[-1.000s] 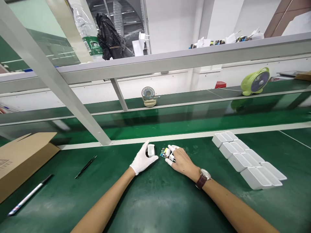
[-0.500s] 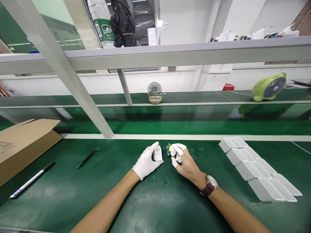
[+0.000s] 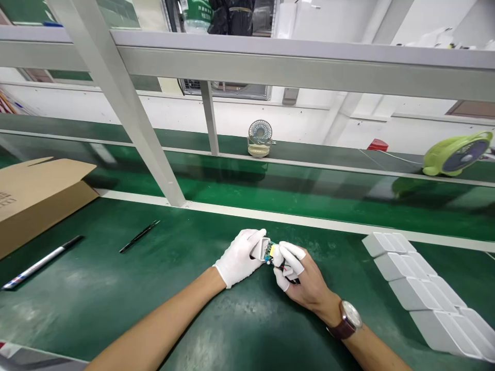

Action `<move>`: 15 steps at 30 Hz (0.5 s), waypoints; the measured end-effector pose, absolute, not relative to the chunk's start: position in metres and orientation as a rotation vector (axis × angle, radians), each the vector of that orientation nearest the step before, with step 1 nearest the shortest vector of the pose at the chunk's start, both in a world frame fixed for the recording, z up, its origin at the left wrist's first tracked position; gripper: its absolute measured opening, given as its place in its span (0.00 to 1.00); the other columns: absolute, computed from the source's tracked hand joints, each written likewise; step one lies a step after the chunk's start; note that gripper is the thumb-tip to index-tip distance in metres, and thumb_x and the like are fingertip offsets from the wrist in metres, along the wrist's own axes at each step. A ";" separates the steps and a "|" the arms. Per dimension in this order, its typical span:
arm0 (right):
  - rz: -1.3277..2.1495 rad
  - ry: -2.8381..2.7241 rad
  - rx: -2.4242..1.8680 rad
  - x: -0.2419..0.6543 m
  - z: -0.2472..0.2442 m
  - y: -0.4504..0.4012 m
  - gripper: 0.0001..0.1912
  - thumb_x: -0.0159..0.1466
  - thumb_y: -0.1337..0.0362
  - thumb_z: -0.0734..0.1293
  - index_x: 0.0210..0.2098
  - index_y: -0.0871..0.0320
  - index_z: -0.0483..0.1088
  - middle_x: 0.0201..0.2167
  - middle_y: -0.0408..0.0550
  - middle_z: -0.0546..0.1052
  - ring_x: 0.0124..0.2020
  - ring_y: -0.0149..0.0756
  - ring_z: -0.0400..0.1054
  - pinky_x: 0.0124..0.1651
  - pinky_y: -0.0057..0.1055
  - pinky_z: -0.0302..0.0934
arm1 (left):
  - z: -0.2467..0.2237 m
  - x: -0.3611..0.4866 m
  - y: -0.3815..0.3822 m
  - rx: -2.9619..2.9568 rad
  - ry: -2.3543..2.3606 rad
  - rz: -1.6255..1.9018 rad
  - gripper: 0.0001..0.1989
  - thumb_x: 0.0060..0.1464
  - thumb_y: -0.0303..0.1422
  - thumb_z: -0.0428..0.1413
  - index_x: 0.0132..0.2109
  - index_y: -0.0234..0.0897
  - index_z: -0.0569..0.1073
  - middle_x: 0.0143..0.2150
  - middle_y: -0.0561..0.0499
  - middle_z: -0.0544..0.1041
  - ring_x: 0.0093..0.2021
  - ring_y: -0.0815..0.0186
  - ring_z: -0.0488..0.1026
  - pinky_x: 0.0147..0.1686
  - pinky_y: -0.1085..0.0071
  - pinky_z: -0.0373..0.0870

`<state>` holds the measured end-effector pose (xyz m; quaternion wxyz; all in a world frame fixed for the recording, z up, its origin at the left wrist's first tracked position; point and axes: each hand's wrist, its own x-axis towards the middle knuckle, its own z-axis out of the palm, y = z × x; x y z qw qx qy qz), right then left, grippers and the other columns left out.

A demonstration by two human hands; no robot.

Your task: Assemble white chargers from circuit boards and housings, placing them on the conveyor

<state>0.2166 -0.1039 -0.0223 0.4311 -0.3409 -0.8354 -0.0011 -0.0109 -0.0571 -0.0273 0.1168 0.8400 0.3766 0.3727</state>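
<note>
Gloved in white, my left hand is closed round a small white plastic case, its open end facing right. My right hand, with white covers on its fingertips, pinches a small circuit board with yellow and green-blue parts. The board's left end is at the mouth of the case; how far it reaches inside cannot be made out. Dark and red wires show below the right fingers.
White cases stand in rows at the right. Tweezers, a marker pen and a cardboard box lie at the left. A slanted metal post rises behind. A small fan and a green fan stand beyond.
The circuit board and the case have come together, the case's opening now turned toward the board. The camera view has tilted and shifted downward.
</note>
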 end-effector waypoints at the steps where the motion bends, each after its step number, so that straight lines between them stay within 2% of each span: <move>1: 0.005 -2.081 -0.856 0.217 -0.023 -0.104 0.41 0.61 0.74 0.69 0.70 0.57 0.52 0.57 0.61 0.69 0.58 0.51 0.66 0.56 0.51 0.68 | -0.027 -0.011 -0.057 2.463 1.094 1.078 0.37 0.53 0.27 0.61 0.67 0.46 0.58 0.56 0.43 0.73 0.57 0.55 0.70 0.55 0.56 0.72; 6: -0.012 -2.099 -0.866 0.218 -0.023 -0.102 0.39 0.62 0.73 0.69 0.69 0.55 0.53 0.57 0.60 0.70 0.56 0.51 0.68 0.55 0.52 0.69 | -0.024 -0.011 -0.057 2.506 1.035 1.051 0.39 0.52 0.21 0.58 0.68 0.46 0.56 0.56 0.44 0.73 0.58 0.55 0.69 0.56 0.55 0.72; 15: -0.064 -2.137 -0.850 0.217 -0.022 -0.102 0.39 0.62 0.72 0.68 0.70 0.55 0.52 0.56 0.60 0.71 0.54 0.51 0.69 0.54 0.53 0.69 | -0.020 -0.009 -0.061 2.532 0.995 1.023 0.39 0.52 0.20 0.56 0.69 0.46 0.56 0.57 0.43 0.72 0.58 0.54 0.69 0.56 0.53 0.72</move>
